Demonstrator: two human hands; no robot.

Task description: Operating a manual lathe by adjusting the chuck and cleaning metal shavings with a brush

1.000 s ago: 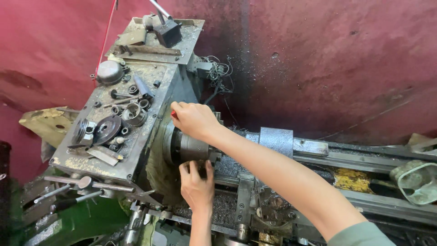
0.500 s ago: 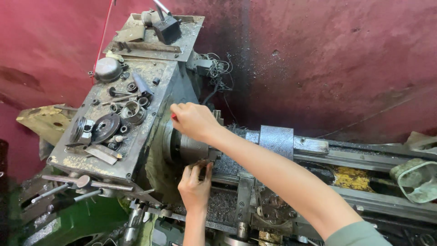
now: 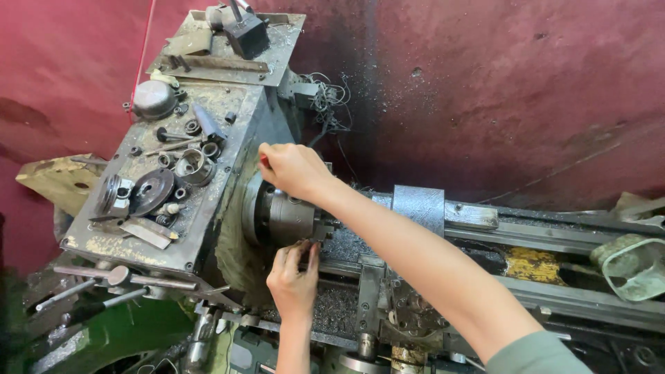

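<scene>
An old metal lathe fills the view, with its grey chuck sticking out of the headstock. My right hand rests on top of the chuck, fingers closed around something with a red tip that I cannot make out. Below, my left hand reaches up under the chuck's front face, its fingertips pinching a small dark part at the jaws. The part itself is mostly hidden by the fingers.
Loose gears, rings, a key and flat bars lie on the headstock top. A dark block stands at its far end. The carriage sits on the lathe bed right of the chuck. A greenish metal can lies far right. Levers stick out low left.
My left hand has dropped slightly and shifted right under the chuck face. My right hand has stayed on top of the chuck.
</scene>
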